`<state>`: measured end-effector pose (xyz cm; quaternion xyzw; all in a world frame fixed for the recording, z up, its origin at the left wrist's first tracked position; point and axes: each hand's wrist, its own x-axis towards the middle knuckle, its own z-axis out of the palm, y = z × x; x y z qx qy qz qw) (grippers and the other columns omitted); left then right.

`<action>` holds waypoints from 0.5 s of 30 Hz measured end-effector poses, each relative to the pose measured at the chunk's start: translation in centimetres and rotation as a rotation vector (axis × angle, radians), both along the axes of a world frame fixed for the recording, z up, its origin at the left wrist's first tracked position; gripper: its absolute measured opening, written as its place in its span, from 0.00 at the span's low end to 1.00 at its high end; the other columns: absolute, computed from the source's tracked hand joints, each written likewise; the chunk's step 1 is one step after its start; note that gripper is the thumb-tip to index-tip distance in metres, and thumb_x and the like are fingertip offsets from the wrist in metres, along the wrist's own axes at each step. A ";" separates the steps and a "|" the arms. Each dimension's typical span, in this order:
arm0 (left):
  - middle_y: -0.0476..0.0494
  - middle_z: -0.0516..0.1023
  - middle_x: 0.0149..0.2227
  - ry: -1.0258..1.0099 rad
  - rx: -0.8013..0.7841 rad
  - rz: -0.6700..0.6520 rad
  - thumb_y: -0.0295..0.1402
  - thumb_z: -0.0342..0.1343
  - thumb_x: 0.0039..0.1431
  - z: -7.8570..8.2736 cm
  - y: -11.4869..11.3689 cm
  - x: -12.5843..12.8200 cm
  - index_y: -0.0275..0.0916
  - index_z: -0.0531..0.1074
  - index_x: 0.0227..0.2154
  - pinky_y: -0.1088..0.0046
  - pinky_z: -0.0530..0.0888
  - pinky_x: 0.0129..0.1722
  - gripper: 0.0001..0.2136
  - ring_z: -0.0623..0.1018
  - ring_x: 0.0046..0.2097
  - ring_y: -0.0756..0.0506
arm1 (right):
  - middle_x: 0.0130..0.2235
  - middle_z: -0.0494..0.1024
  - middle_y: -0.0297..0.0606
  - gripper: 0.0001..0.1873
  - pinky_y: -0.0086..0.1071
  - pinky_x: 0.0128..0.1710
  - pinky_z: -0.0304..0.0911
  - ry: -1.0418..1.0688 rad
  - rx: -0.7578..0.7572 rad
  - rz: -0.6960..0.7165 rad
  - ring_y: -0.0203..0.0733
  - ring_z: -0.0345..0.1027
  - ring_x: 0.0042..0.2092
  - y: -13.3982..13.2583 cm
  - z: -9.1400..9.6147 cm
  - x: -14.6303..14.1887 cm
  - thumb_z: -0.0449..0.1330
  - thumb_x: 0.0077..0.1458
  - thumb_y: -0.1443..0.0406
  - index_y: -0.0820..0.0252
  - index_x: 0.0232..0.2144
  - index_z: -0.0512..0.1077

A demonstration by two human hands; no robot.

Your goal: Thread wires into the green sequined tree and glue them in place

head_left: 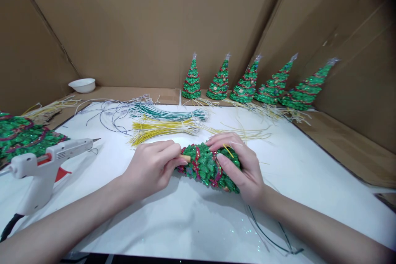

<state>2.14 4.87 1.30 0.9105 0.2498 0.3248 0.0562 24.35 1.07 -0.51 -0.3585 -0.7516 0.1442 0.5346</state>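
A small green glittery Christmas tree with red garlands lies on its side above the white table. My right hand is wrapped round its wide end, and a short yellow wire sticks up by the fingers. My left hand is closed in a pinch at the narrow end. From between its thumb and fingers pokes a short tan wooden stick, its tip against the foliage. The tree's top is hidden behind my left hand. A dark green wire trails on the table below my right wrist.
A white glue gun stands at the left before another tree. Bundles of yellow wires and green wires lie behind my hands. Several finished-looking trees line the back. A white bowl sits far left; cardboard walls enclose the table.
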 end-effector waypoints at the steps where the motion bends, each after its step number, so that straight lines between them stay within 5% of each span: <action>1: 0.51 0.68 0.22 0.003 0.008 0.000 0.27 0.48 0.63 0.0 0.0 0.0 0.37 0.62 0.24 0.78 0.62 0.24 0.11 0.66 0.24 0.52 | 0.39 0.73 0.37 0.07 0.40 0.45 0.61 -0.001 0.000 0.002 0.43 0.66 0.44 0.0 0.0 0.0 0.52 0.58 0.70 0.57 0.37 0.69; 15: 0.51 0.66 0.21 0.040 0.095 0.018 0.26 0.48 0.62 0.2 0.0 0.0 0.37 0.62 0.23 0.77 0.59 0.22 0.11 0.63 0.23 0.52 | 0.39 0.73 0.38 0.07 0.40 0.45 0.61 -0.009 -0.001 -0.007 0.43 0.66 0.44 -0.2 -0.1 0.1 0.52 0.58 0.70 0.56 0.38 0.69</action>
